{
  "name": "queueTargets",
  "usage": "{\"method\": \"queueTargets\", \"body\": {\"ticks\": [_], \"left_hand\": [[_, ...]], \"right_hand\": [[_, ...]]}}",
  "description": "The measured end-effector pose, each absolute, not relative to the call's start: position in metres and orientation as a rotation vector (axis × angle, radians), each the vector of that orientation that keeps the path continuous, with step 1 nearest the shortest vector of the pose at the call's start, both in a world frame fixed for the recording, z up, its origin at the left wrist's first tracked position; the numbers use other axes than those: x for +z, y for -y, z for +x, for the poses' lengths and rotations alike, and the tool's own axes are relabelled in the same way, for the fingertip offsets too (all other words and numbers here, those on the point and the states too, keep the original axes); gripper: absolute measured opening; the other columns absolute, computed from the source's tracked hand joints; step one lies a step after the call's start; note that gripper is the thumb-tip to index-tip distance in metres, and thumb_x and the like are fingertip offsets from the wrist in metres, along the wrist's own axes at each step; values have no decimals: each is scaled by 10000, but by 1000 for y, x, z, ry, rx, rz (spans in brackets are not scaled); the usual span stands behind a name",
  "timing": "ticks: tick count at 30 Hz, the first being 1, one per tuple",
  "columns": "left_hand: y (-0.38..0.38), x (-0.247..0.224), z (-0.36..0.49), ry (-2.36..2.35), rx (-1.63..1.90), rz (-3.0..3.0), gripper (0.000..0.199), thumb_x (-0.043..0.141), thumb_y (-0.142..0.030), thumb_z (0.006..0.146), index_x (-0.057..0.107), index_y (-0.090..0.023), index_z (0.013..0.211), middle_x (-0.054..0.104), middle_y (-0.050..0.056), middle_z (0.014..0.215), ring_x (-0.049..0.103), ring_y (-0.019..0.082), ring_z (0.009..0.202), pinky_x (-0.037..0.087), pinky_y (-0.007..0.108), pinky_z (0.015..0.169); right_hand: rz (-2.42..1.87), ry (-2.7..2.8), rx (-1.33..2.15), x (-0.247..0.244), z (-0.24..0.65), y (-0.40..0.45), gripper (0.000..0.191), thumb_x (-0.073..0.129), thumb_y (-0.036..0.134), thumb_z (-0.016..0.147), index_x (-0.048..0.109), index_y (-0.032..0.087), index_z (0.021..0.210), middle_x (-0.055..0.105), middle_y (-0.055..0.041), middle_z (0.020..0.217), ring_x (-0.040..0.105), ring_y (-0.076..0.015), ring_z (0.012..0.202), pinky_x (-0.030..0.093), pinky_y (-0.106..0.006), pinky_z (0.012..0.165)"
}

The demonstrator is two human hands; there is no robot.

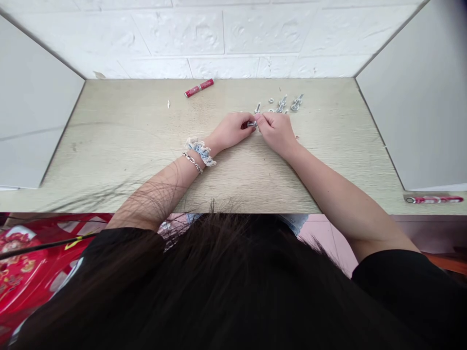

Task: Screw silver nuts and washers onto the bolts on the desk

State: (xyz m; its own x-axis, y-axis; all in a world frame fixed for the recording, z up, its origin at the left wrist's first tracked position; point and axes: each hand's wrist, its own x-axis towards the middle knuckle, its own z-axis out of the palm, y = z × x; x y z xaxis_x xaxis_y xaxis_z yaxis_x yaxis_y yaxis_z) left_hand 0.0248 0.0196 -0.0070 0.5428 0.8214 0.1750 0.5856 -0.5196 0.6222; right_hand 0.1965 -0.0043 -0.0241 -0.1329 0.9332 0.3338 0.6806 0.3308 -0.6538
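Both hands meet over the wooden desk (233, 180). My left hand (233, 130) is closed around a silver bolt (251, 124), pinching it between thumb and fingers. At the bolt's right end the fingertips of my right hand (275, 130) are pressed together; what sits between them, perhaps a nut, is hidden. Just behind the hands one bolt (258, 107) stands upright. More bolts (281, 103) are clustered beyond my right hand, with another group of bolts (297, 102) to their right. A loose nut (271, 100) lies near them.
A red tube (199, 88) lies at the back of the desk, and a similar red tube (434, 200) is at the front right. Grey panels (32, 107) flank both sides. The white brick-patterned wall (226, 39) closes the back. A white scrap (168, 104) lies left.
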Motion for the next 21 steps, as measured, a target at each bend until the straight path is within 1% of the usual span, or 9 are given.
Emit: {"method": "queueTargets", "body": {"ticks": [5, 10, 15, 21], "left_hand": [[-21, -8, 26, -1146, 597, 2300, 98, 597, -152, 871, 691, -178, 860, 708, 44, 856, 637, 204, 882, 480, 332, 871], [-23, -11, 25, -1131, 614, 2304, 95, 591, -162, 878, 678, -183, 845, 707, 52, 847, 643, 207, 871, 483, 338, 864], [-25, -13, 24, -1124, 619, 2312, 91, 593, -198, 887, 671, -195, 840, 696, 54, 810, 643, 221, 889, 486, 342, 849], [-25, -12, 24, -1121, 621, 2293, 96, 594, -180, 879, 654, -198, 806, 655, 47, 773, 637, 227, 915, 478, 348, 867]], "right_hand": [[-1396, 1858, 451, -26, 198, 3, 523, 396, 678, 1029, 559, 232, 809, 564, -29, 717, 592, -207, 795, 505, -389, 814], [-1353, 1866, 472, -29, 198, 2, 505, 414, 686, 1022, 606, 229, 924, 600, -22, 760, 609, -199, 819, 501, -382, 832], [-1358, 1889, 501, -30, 199, 1, 444, 489, 670, 1000, 614, 247, 944, 600, -11, 735, 603, -202, 796, 512, -393, 834], [-1389, 1946, 531, -29, 199, 1, 334, 553, 580, 1001, 589, 256, 928, 598, -9, 724, 595, -213, 765, 530, -442, 866]]}}
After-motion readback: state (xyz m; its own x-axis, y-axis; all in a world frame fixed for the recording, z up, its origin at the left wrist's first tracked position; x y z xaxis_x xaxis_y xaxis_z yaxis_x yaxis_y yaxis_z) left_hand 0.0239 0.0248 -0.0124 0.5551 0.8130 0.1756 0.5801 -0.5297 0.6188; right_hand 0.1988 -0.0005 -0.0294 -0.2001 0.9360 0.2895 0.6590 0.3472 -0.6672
